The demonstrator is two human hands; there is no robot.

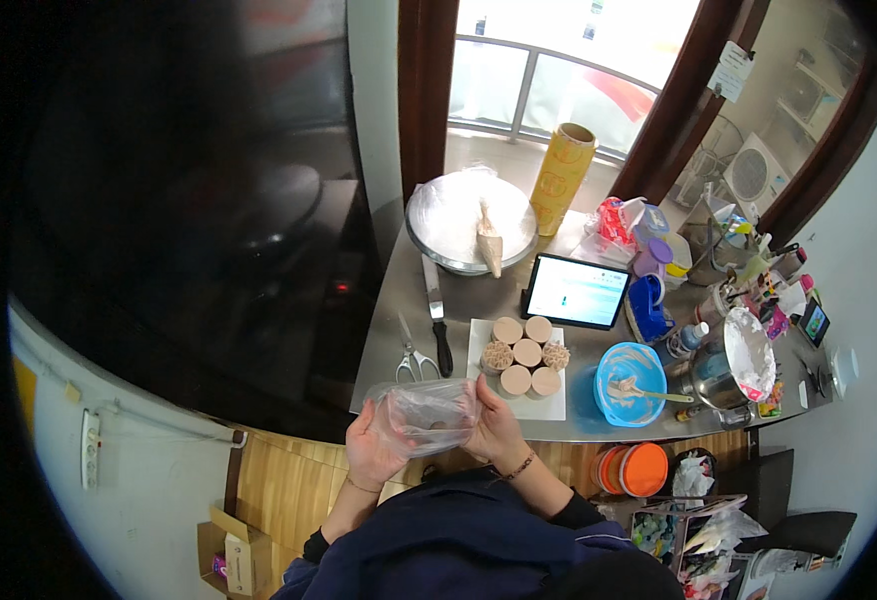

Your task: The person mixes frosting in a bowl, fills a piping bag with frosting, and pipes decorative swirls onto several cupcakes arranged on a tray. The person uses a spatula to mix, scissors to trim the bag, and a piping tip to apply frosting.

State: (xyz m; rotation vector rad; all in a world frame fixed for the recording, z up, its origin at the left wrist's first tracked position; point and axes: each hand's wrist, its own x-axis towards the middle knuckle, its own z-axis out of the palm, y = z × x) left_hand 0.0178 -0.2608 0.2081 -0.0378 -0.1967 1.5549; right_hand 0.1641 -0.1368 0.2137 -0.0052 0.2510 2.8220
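Between my left hand [375, 448] and my right hand [495, 424] is a clear plastic bag [427, 416], gripped at both sides just off the table's front edge. Several round beige-topped cakes [528, 352] stand on a white board [552, 409]; two bear piped texture. Left of them lie scissors [408, 352] and an offset spatula with a black handle [438, 322]. A filled piping bag [489, 244] rests on the plastic-covered large bowl [446, 217]. To the right, a blue bowl [603, 390] holds a spatula [663, 396] smeared with beige cream.
Behind the cakes stand a tablet [577, 291] and a yellow roll of film [561, 180]. At the right are a blue tape dispenser [648, 307], a bottle [684, 341] and a metal mixing bowl [735, 360] with white cream. Orange-lidded tubs [642, 469] stand below the table.
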